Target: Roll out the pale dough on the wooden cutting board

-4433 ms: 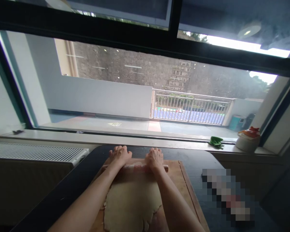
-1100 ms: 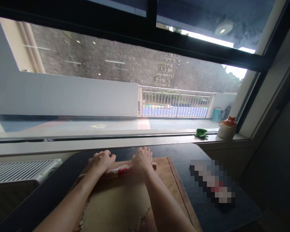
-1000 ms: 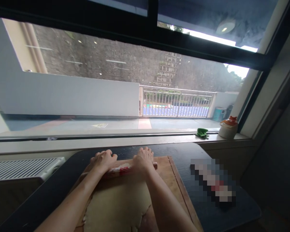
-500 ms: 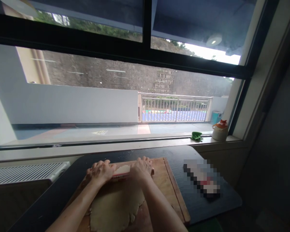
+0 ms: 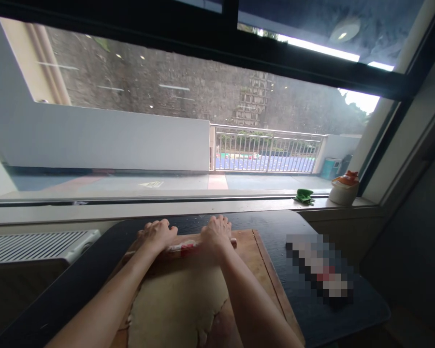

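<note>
- Left hand (image 5: 157, 233) lay over the left part of a rolling pin (image 5: 183, 250), knuckles bent; its underside was hidden, so could not tell whether it was clamped on the wood.
- Right hand (image 5: 217, 234) lay over the right part, fingers curled forward; grip likewise could not be told.
- The 2 hands were apart, white and red patches of the pin showing between them; 1 pin end stuck out past the right hand.
- Pin lay crosswise near the far edge of a wooden board (image 5: 252, 253).
- Dough sheet (image 5: 177, 299) was spread flat on the board, between the 2 forearms and on the near side of the pin. Edges ragged, with a split low on its right side; near end cut off by the frame.
- Board sat on a dark table (image 5: 275, 220); a pixelated patch (image 5: 317, 270) covered something to its right.
- Windowsill (image 5: 203, 210) beyond: crumpled green item (image 5: 304, 196), pale jug (image 5: 342, 194) with orange top just beside it.
- White radiator (image 5: 36, 247) stood left of the table.
</note>
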`<state>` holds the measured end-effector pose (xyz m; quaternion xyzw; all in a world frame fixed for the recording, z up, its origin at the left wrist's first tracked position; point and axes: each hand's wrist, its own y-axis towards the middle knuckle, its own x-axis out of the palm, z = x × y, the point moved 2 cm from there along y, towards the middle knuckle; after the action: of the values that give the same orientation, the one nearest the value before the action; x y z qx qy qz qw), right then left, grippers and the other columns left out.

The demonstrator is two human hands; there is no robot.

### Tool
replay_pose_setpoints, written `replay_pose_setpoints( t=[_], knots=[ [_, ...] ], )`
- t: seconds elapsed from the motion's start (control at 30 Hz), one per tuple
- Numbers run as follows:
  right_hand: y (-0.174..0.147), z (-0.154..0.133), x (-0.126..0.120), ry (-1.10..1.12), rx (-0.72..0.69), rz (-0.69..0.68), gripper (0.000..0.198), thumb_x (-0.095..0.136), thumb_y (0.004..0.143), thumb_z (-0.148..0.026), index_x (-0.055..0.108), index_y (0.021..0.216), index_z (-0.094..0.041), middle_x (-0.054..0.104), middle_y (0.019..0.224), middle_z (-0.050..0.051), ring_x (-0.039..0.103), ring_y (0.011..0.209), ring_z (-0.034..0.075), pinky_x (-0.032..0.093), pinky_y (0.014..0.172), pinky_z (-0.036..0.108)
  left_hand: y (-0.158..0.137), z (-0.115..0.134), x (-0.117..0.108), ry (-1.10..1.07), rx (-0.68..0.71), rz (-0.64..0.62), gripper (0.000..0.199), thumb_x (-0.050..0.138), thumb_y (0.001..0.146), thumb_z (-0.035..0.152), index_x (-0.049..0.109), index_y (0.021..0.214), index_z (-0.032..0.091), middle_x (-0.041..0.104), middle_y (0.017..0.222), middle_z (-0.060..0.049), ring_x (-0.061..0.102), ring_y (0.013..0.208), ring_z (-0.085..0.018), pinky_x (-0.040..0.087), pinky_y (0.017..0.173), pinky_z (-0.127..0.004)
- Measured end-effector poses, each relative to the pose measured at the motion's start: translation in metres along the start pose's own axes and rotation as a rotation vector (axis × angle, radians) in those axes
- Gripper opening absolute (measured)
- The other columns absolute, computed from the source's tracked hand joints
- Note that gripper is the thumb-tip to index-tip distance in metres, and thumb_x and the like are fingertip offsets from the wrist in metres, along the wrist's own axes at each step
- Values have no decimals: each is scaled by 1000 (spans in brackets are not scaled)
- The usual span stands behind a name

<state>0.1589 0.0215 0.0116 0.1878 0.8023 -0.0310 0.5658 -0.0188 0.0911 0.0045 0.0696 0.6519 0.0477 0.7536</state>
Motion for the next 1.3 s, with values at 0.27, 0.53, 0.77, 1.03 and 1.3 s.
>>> replay_pose_setpoints(
  t=[0.27,0.53,0.77,1.03,1.3],
  knots=[
    [-35,2,-8,5,25,-28,33,41,83,-35,63,100,-16,57,109,15,48,105,30,35,88,43,-33,-2,-6,2,-17,12,47,41,73,48,66,103,22,63,113,-14,51,107,-36,35,86,-48],
    [-59,4,-13,21,-8,12,32,38,84,-34,64,93,-17,58,105,13,49,102,28,34,89,43,-55,-5,-13,18,-42,-10,50,34,77,49,64,107,22,58,119,-15,47,113,-35,32,90,-48],
    [-28,2,-8,14,15,7,27,44,80,-32,63,94,-18,56,107,13,49,103,28,36,86,42,-24,-2,-6,-1,-30,31,48,39,75,47,63,107,21,59,118,-14,48,113,-34,34,91,-48],
    [6,3,5,-14,15,-27,28,48,78,-29,61,100,-16,55,111,15,48,106,29,36,88,42,8,-1,4,-13,-11,-3,45,42,73,44,64,104,20,60,115,-16,50,109,-34,38,86,-48],
    [-28,4,-6,-14,20,-32,27,44,81,-31,62,96,-17,57,107,14,50,101,28,36,87,41,-23,-3,-1,-7,-15,-32,45,41,74,46,65,103,21,60,115,-15,47,113,-35,33,90,-50]
  ],
)
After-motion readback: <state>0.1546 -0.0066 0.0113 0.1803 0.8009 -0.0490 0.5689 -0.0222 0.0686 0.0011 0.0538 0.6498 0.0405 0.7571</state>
